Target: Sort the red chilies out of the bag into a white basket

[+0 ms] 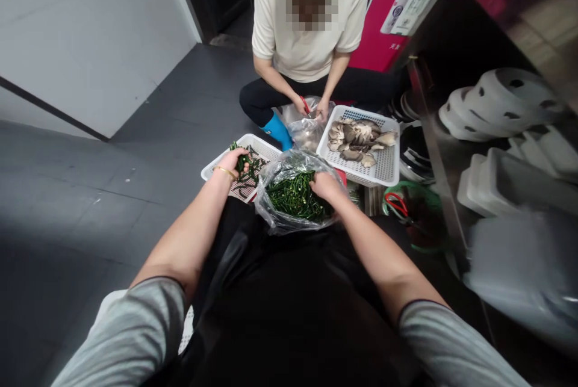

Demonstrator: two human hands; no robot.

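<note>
My left hand (235, 164), with a yellow bangle at the wrist, is closed around a few slender green chili peppers (242, 162) above a white perforated basket (208, 171). More dark green pieces lie scattered in that basket. Between my arms sits a clear plastic bag (282, 227), its mouth spread wide, full of thin green chili peppers (295, 197). My right hand (326, 187) reaches into the bag's right side. Its fingers curl in among the peppers, and the fingertips are partly hidden there.
Opposite me a person (311, 56) sits holding red-handled scissors (306, 105) over another clear bag (309, 131). A white basket of mushrooms (395, 161) stands at the right, near a green container (428, 242) with a red handle over it. Shelves of white dishes (501, 104) line the right side.
</note>
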